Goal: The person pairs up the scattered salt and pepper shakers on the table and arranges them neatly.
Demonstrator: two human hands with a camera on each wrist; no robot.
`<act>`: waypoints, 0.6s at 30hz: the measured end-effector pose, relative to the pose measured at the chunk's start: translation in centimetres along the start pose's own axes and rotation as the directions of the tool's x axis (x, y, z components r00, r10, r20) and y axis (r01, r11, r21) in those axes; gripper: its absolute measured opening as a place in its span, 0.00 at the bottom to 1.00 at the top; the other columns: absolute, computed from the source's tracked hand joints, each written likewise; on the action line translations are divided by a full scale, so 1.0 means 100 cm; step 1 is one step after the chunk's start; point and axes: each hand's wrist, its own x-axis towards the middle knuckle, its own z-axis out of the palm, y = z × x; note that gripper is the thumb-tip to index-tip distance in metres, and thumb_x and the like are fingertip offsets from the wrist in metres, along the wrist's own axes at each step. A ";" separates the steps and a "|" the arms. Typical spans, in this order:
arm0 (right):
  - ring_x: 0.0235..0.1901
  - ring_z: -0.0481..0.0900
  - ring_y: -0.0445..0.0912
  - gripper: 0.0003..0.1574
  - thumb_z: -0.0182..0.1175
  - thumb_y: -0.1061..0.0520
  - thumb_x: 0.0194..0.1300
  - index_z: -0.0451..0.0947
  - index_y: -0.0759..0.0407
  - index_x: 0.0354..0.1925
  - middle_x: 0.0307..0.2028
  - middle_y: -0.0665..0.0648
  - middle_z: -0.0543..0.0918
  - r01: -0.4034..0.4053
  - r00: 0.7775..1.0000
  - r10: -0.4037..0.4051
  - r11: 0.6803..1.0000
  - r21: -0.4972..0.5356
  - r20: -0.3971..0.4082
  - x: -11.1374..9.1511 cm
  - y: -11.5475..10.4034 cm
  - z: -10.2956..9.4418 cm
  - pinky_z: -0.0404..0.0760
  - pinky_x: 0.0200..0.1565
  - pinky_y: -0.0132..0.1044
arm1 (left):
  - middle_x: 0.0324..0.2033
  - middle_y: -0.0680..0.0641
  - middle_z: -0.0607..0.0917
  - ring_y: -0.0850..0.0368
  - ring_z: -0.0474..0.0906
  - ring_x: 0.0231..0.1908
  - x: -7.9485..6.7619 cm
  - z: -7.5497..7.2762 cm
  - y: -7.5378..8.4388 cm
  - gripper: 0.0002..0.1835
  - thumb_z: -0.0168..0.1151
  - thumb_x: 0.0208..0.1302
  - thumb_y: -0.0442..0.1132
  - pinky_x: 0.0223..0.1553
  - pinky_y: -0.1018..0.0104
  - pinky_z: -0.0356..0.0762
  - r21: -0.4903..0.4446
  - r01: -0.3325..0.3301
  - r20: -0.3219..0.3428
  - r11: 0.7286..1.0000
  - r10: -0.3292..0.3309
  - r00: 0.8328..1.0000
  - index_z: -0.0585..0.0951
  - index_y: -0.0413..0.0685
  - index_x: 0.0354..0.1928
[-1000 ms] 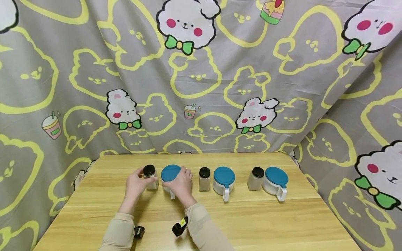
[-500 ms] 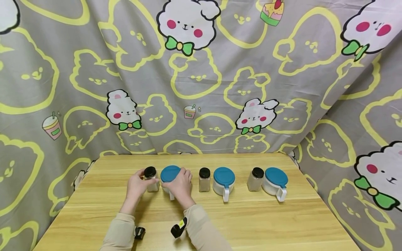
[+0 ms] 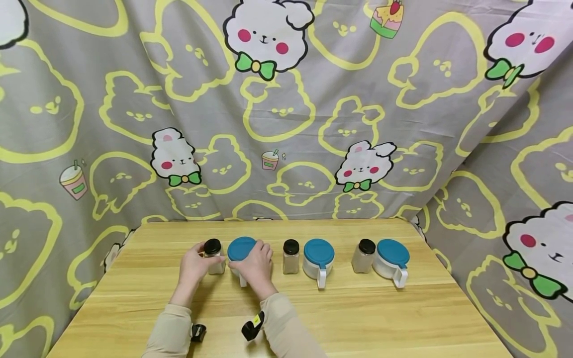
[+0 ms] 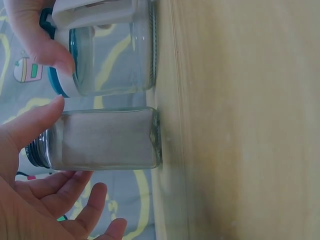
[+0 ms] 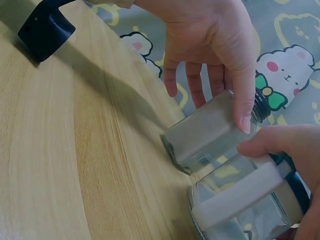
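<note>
My left hand holds a square glass spice jar with a black lid, thumb on one side and fingers on the other. The jar stands upright on the table and has pale grey contents or backing. Beside it, my right hand grips a round glass seasoning jar near its blue lid. That jar's white handle points toward me. A narrow gap separates the two jars in the left wrist view. The palm hides part of the blue lid.
To the right stand another black-lidded spice jar and blue-lidded jar, then a third pair, spice jar and blue-lidded jar. A patterned curtain hangs behind the wooden table.
My right hand and the blue-lidded jar have shifted very slightly left. My left hand stays around the spice jar, almost still.
</note>
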 end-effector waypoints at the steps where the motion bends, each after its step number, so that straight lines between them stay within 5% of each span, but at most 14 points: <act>1: 0.51 0.63 0.56 0.61 0.72 0.35 0.30 0.59 0.61 0.57 0.50 0.63 0.66 -0.001 1.000 0.001 1.000 -0.006 -0.001 0.000 0.000 0.000 0.71 0.47 0.52 | 0.55 0.35 0.73 0.40 0.70 0.50 0.000 0.000 0.000 0.39 0.70 0.44 0.48 0.45 0.51 0.71 0.000 0.002 0.003 1.000 -0.002 1.000 0.68 0.39 0.58; 18: 0.52 0.63 0.55 0.63 0.69 0.30 0.31 0.57 0.59 0.60 0.51 0.62 0.66 -0.016 1.000 0.018 0.997 -0.082 0.015 -0.001 0.000 0.001 0.67 0.48 0.55 | 0.53 0.34 0.74 0.40 0.71 0.49 -0.002 -0.001 0.002 0.38 0.70 0.44 0.47 0.46 0.51 0.71 0.014 -0.012 0.002 1.000 0.012 1.000 0.69 0.39 0.57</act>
